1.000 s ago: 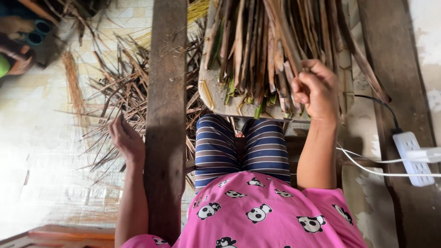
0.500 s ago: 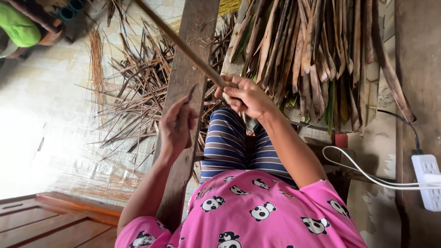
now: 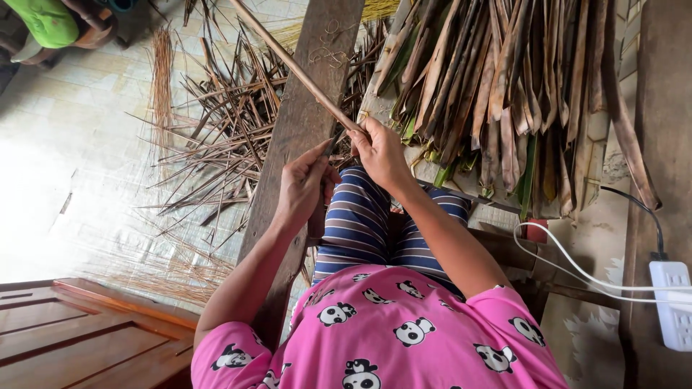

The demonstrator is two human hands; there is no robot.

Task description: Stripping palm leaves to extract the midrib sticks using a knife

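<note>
Head view: right hand grips one leaf strip; left hand pinches blade.

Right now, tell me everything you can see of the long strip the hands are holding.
The strip is a long, narrow, dry-looking brown leaf rib or stalk, straight and stiff. It slants from the top of the picture down to the right hand, which grips its lower end. The left hand is beside that end, seemingly pinching a small dark blade against it. It crosses above the wooden plank.
</note>
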